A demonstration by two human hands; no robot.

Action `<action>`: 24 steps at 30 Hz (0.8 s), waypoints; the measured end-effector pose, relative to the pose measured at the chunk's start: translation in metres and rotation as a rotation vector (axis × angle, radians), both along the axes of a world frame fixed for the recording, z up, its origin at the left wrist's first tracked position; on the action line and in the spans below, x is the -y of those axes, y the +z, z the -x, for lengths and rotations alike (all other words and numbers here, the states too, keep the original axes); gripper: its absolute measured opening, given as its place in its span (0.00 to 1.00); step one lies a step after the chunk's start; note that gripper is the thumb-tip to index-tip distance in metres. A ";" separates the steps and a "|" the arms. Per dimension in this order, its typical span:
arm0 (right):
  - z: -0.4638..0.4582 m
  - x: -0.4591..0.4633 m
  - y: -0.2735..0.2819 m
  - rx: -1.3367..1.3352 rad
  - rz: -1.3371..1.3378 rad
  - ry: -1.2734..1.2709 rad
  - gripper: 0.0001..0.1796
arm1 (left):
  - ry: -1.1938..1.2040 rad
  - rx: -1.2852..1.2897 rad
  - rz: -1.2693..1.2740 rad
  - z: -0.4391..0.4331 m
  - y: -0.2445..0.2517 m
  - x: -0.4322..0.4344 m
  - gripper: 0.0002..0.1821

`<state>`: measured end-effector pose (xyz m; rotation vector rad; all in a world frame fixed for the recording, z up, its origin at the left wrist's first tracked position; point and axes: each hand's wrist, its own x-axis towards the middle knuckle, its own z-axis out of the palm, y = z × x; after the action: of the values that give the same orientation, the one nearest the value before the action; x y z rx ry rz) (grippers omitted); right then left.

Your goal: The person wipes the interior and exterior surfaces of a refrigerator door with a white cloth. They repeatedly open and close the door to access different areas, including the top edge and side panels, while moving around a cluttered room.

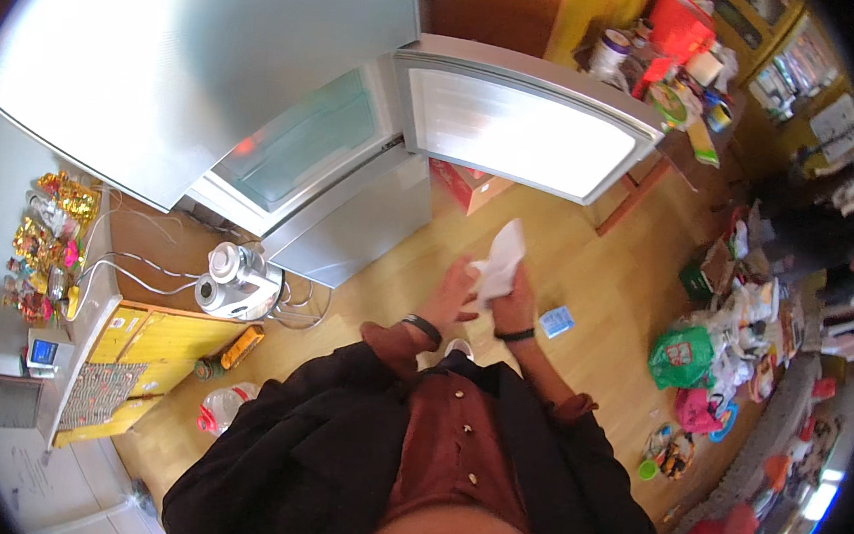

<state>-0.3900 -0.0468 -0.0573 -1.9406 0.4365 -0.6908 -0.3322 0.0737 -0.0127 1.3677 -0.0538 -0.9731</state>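
A crumpled white tissue or cloth (501, 261) is in my right hand (516, 300), whose fingers are closed around its lower end. My left hand (456, 292) is just to the left, blurred, with its fingers spread; whether a fingertip touches the white piece I cannot tell. Both hands are in front of my body above the wooden floor, with a dark band on each wrist. Beyond them a refrigerator door (521, 116) stands open, and to its left the compartment shows a pale green drawer front (309, 145).
A red box (471, 188) sits on the floor beneath the door. A blue packet (557, 322) lies right of my hands. An electric kettle set (234, 282) stands by the yellow cabinet (158, 340) at left. A large plastic bottle (224, 405) and piled bags (683, 355) flank me.
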 end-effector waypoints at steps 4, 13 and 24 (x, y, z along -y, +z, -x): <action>-0.103 0.064 0.048 0.324 0.091 -0.074 0.15 | 0.237 -0.217 -0.015 -0.047 -0.037 -0.058 0.31; -0.354 0.088 0.104 -0.073 1.071 -0.155 0.12 | 0.166 -0.298 -0.261 -0.113 -0.071 -0.136 0.21; -0.382 0.094 0.088 -0.128 1.167 -0.046 0.08 | 0.221 -0.193 -0.244 -0.226 -0.073 -0.167 0.16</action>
<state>-0.0084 -0.1408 0.0303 -3.0821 0.1312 -0.9669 -0.1067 0.2411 -0.0854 1.4587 0.3655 -0.9412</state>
